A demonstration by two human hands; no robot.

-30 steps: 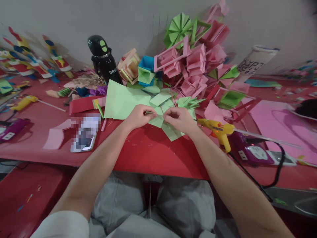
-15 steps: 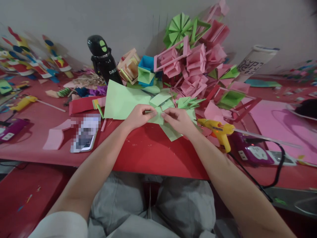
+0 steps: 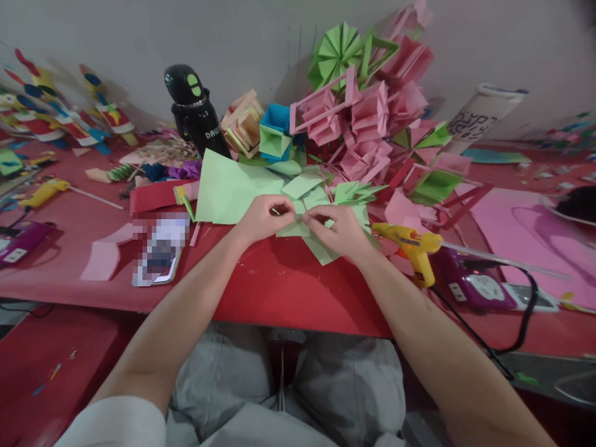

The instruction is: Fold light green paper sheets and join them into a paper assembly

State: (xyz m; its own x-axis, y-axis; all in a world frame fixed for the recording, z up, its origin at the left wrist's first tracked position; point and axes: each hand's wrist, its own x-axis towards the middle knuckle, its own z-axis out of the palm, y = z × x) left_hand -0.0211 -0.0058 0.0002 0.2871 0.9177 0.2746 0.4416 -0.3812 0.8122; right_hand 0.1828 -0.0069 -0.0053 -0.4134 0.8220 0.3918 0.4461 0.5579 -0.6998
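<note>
Paper slip [image 3: 292, 230]: I am seeing a small, thin, matte, pale-green, straight-edged piece; it is sitting between the hands, over the red desk [image 3: 298, 292], partly hidden by fingers.
Left hand [image 3: 269, 218]: thumb and forefinger are pinching the slip's left side.
Right hand [image 3: 333, 225]: fingertips are pinching its right side, just beside the left's.
Large sheet [image 3: 228, 192]: broad, smooth, pale-green paper is lying behind the left hand.
Spiky folds [image 3: 354, 192]: sharp green paper points are fanning out behind the right.
Glue gun [image 3: 414, 242]: yellow plastic is resting nearby.

Pale green paper [image 3: 292, 229], red table [image 3: 298, 292], yellow glue gun [image 3: 413, 242], white-lettered black bottle [image 3: 199, 121]
</note>
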